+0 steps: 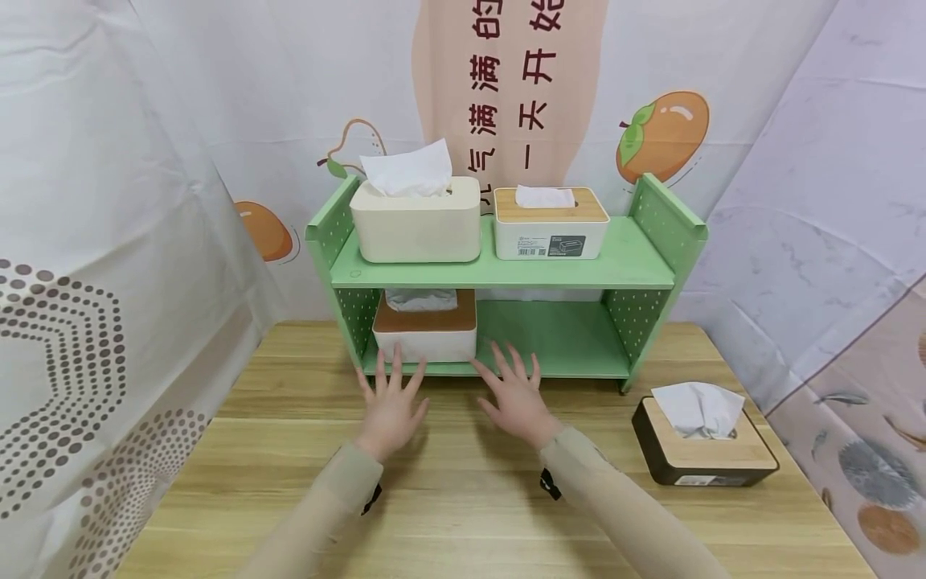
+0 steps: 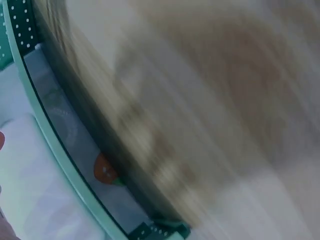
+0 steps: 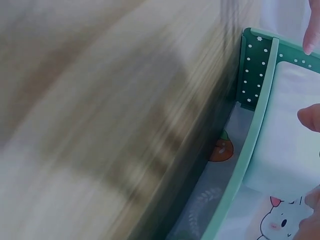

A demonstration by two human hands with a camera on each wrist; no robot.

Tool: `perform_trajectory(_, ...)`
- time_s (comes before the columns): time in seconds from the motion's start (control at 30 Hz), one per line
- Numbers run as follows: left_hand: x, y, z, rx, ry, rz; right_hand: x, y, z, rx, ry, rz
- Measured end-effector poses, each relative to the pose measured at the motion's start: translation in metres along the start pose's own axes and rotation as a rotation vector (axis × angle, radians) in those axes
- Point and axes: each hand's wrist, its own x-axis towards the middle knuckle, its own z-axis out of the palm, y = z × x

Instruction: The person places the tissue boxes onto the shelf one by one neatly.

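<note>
On the lower level of a green shelf rack [image 1: 506,275], at its left side, sits a white tissue box [image 1: 427,346] with a brown lid and a tissue showing in its top. My left hand [image 1: 389,410] is spread with straight fingers just in front of that box. To its right, my right hand [image 1: 519,402] is spread too, fingers towards the box's right end and the shelf edge. Both hands hold nothing; whether any fingertip touches the box I cannot tell. In the right wrist view the box [image 3: 285,135] appears beside a few fingertips [image 3: 311,117].
On the upper level stand a large cream tissue box [image 1: 419,229] and a white tissue box [image 1: 550,229] with a wooden lid. A black tissue box [image 1: 705,450] with a wooden lid lies on the wooden table [image 1: 463,515] at right. Printed cloths hang behind and at both sides.
</note>
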Motion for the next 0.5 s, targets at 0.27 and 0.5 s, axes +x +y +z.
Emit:
perform_trajectory(0.27,-0.012,0.017,0.016,-0.037,0.000,0.015,-0.024,0.010,0.006,0.045,0.043,0.021)
perform_trajectory(0.5,-0.017,0.035,0.026,-0.050,-0.032,0.000,-0.043,0.027,0.008,0.085,0.091,0.051)
